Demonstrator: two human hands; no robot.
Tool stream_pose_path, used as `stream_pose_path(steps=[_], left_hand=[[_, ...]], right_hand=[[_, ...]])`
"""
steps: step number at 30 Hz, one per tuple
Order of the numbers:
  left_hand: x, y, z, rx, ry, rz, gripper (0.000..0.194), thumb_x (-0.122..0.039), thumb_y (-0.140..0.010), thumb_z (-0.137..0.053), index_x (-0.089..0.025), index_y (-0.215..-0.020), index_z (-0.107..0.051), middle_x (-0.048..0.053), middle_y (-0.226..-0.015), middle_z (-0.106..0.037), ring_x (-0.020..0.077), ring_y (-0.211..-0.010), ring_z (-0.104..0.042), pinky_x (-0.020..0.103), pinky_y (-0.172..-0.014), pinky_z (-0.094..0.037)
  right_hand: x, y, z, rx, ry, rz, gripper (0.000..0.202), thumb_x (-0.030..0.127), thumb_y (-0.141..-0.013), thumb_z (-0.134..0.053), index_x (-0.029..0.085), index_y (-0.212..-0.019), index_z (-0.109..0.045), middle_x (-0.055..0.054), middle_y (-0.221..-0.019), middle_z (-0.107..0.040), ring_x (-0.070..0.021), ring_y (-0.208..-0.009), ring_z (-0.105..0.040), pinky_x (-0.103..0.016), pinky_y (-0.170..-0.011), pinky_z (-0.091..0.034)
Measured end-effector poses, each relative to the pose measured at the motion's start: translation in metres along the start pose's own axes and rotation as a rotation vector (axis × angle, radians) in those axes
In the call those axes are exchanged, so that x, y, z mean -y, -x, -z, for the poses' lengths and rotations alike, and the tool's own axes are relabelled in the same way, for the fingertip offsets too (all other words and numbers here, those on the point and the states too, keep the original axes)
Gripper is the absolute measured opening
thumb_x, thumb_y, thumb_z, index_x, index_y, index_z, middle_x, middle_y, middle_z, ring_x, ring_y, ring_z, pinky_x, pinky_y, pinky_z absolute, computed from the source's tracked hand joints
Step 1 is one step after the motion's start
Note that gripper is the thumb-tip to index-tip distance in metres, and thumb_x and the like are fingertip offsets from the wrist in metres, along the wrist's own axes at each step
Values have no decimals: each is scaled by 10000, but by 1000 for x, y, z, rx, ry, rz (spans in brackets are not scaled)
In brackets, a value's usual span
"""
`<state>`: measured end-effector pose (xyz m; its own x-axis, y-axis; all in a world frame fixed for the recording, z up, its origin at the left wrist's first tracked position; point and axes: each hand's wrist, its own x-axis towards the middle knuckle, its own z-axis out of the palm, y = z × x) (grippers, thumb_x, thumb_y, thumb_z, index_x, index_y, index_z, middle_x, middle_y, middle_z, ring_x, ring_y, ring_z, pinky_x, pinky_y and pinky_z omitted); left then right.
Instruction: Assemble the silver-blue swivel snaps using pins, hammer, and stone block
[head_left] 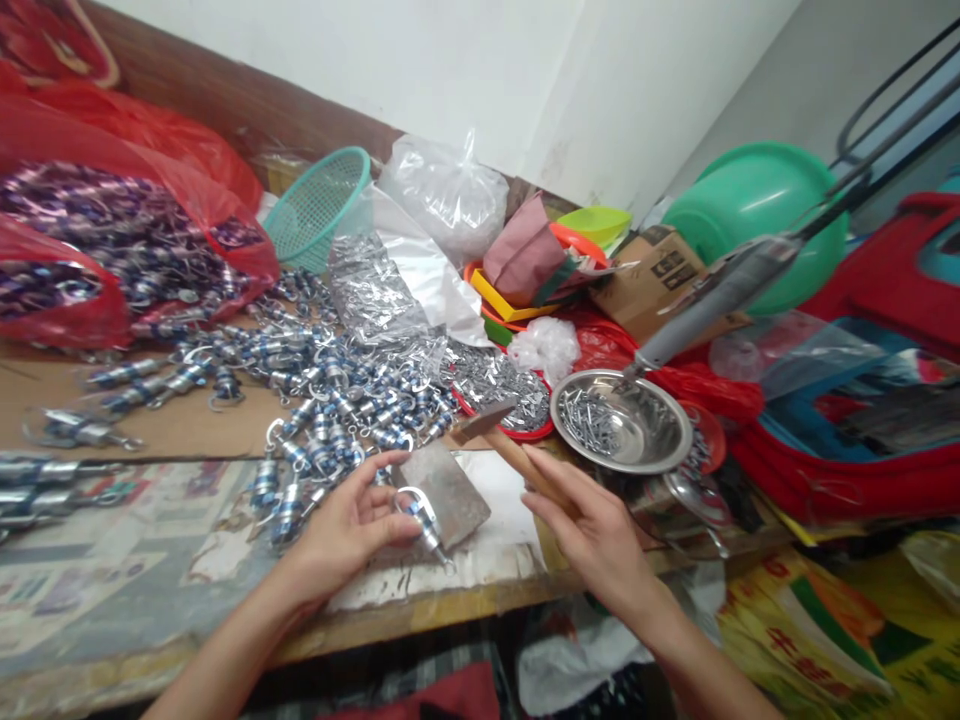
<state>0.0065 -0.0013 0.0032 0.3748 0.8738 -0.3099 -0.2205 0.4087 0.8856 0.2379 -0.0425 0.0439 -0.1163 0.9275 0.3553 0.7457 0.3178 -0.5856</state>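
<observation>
My left hand [367,515] pinches a small silver-and-blue metal hook fitting [426,528] between thumb and fingers. Its curved hook faces up and a little ring shows at its lower end, over the near edge of a flat steel block [448,492]. In my right hand [592,515] is a hammer [517,455], gripped by its wooden handle. The hammer's head is raised above the far right corner of the block, apart from the fitting. A heap of similar hook fittings [337,400] lies just beyond my left hand.
A steel bowl [694,440] of small metal pins and a red dish [551,432] of metal pieces stand to the right. Behind are a teal basket [319,205], clear bags and a cardboard box [649,280]. Red bags [247,250] of fittings fill the left.
</observation>
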Motion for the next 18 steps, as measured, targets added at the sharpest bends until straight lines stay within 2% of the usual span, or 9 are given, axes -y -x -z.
stream_pose_path(steps=[2, 3, 7, 11, 14, 16, 18], left_hand=[[0, 1, -1, 7, 0, -8, 659, -156, -590, -696, -204, -1160, -371, -13, -733, -619, 171, -685, -620, 320, -675, -489], [-1, 1, -1, 9, -1, -13, 660, -153, -593, -693, -204, -1164, -366, -16, -728, -616, 168, -678, -618, 319, -672, -489], [-4, 2, -1, -10, -15, -20, 667, -153, -573, -705, -200, -1155, -380, -30, -692, -612, 141, -619, -598, 291, -634, -487], [-4, 0, -2, -12, -18, -7, 685, -170, -554, -720, -205, -1151, -388, -34, -677, -620, 146, -623, -604, 285, -632, -485], [-2, -2, -7, -11, -12, -7, 690, -174, -543, -727, -206, -1146, -394, -37, -674, -620, 147, -616, -605, 288, -633, -487], [-6, 1, -7, -19, -30, -6, 687, -182, -539, -732, -201, -1143, -405, -27, -682, -623, 158, -639, -614, 296, -643, -491], [-15, 11, 5, -73, -80, -23, 678, -199, -542, -736, -207, -1143, -423, -11, -710, -629, 174, -678, -625, 301, -660, -495]], right_hand=[[10, 11, 4, -64, 19, 107, 492, 158, -825, -488, 334, -1274, -390, -30, -1038, -597, -175, -906, -580, -284, -762, -459], [13, 16, 3, -39, 47, 139, 514, 137, -829, -472, 341, -1289, -366, -32, -1007, -606, -169, -866, -592, -272, -731, -468], [15, 28, -8, 238, 247, 123, 522, 111, -829, -415, 336, -1297, -363, -39, -886, -640, -175, -753, -615, -263, -634, -490], [16, 32, -13, 100, 215, 119, 505, 123, -838, -410, 335, -1295, -368, -50, -953, -637, -183, -803, -614, -284, -677, -493], [14, 32, -17, 170, 167, 83, 479, 131, -839, -413, 331, -1274, -402, -40, -943, -643, -173, -786, -619, -275, -681, -497], [5, 26, -21, 168, 113, 4, 424, 174, -837, -443, 304, -1241, -456, -38, -958, -639, -170, -816, -617, -274, -721, -495], [-11, 17, -25, 78, 63, -84, 394, 228, -823, -487, 259, -1216, -492, -51, -1013, -626, -178, -883, -605, -287, -780, -481]])
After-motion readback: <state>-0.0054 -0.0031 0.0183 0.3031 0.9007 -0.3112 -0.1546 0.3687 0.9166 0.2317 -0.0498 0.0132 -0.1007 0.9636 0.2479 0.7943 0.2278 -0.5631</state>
